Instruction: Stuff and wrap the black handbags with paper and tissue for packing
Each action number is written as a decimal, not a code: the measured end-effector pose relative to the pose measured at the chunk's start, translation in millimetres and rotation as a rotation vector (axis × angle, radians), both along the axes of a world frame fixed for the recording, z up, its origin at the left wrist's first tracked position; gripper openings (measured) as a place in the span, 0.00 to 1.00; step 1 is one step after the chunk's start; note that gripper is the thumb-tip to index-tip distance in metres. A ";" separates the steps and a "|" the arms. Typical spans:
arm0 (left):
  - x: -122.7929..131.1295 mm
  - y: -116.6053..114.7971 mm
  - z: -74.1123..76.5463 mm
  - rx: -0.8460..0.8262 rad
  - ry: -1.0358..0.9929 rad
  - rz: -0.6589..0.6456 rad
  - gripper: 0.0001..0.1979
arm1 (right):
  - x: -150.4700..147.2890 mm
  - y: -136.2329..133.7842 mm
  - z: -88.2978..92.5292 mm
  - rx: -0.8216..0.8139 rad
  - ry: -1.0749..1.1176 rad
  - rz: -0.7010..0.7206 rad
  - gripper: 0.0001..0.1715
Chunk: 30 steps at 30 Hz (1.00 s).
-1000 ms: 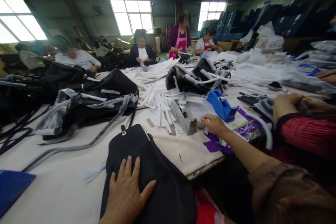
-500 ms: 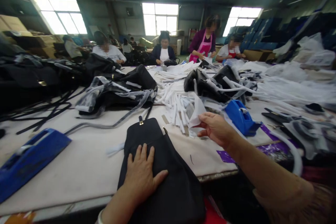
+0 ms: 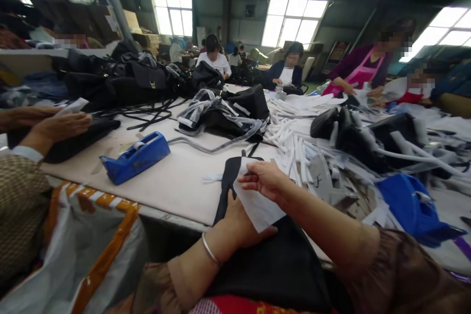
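A black bag (image 3: 283,265) lies over the near table edge and into my lap. My left hand (image 3: 239,223) rests on the bag, partly hidden under a white sheet (image 3: 257,206), its fingers out of sight. My right hand (image 3: 267,179) pinches the upper edge of that white sheet just above the bag.
Two blue tape dispensers (image 3: 134,157) (image 3: 414,206) sit on the cream table (image 3: 176,181). White strips (image 3: 294,142) and black bags (image 3: 228,113) are heaped mid-table. A neighbour's hands (image 3: 59,125) work at the left beside a striped plastic sack (image 3: 91,235). Several people work at the far side.
My right hand has carried the white sheet from the pile down onto the black bag. My left hand now lies under the sheet. My view has turned left.
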<state>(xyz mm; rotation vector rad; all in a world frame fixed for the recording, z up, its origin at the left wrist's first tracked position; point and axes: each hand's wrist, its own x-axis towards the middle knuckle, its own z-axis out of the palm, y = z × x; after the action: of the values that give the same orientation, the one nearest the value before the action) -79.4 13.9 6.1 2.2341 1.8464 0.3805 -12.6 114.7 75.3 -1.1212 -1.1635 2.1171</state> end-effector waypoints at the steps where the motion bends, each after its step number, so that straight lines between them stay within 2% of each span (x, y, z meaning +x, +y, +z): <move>1: -2.4 -2.3 0.5 0.013 -0.019 0.000 0.43 | -6.8 2.9 -6.9 -0.003 -0.006 0.023 0.05; 4: -9.4 -8.6 3.3 -0.011 -0.087 0.008 0.44 | -7.1 17.1 -24.6 0.122 -0.029 0.093 0.09; 7: -13.8 -11.6 7.5 -0.022 -0.151 0.004 0.46 | 26.4 37.0 -25.7 0.540 -0.135 0.229 0.24; 9: -14.3 -11.1 7.4 0.003 -0.161 -0.008 0.45 | 59.7 44.7 -18.2 0.880 -0.303 0.505 0.37; 11: -13.2 -9.2 3.0 0.027 -0.154 -0.017 0.43 | 90.8 41.9 -12.1 1.145 -0.498 0.813 0.47; 13: -11.1 -6.7 -4.3 0.031 -0.153 -0.020 0.42 | 111.4 30.2 -13.8 1.303 -0.664 0.981 0.53; 14: -10.0 -5.6 -8.0 0.029 -0.155 -0.016 0.42 | 116.7 23.1 -18.1 1.361 -0.729 1.003 0.53; 16: -7.7 -3.8 -13.5 0.020 -0.148 -0.018 0.42 | 118.2 11.3 -30.4 1.471 -0.816 0.963 0.48; 19: -4.8 -2.9 -15.8 0.031 -0.110 0.010 0.45 | 106.9 6.2 -43.7 1.620 -0.847 0.810 0.31; 21: -3.3 -3.3 -15.0 0.042 -0.089 0.033 0.48 | 96.7 7.3 -41.6 1.678 -0.873 0.653 0.23; 24: -1.1 -4.6 -13.6 0.037 -0.069 0.071 0.51 | 81.4 0.9 -27.8 1.727 -0.930 0.453 0.18; 26: 0.5 -5.0 -13.0 0.032 -0.060 0.063 0.49 | 70.6 -11.4 -21.4 1.757 -0.944 0.465 0.14; 30: 3.9 -2.8 -11.9 -0.024 -0.066 -0.029 0.30 | 52.4 -37.2 -27.6 1.684 -1.000 0.647 0.09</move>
<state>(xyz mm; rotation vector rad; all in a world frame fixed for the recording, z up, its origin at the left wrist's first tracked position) -75.5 11.1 -5.8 2.2036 1.7743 0.4195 39.9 77.5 47.7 -0.7783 -2.9944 -0.0216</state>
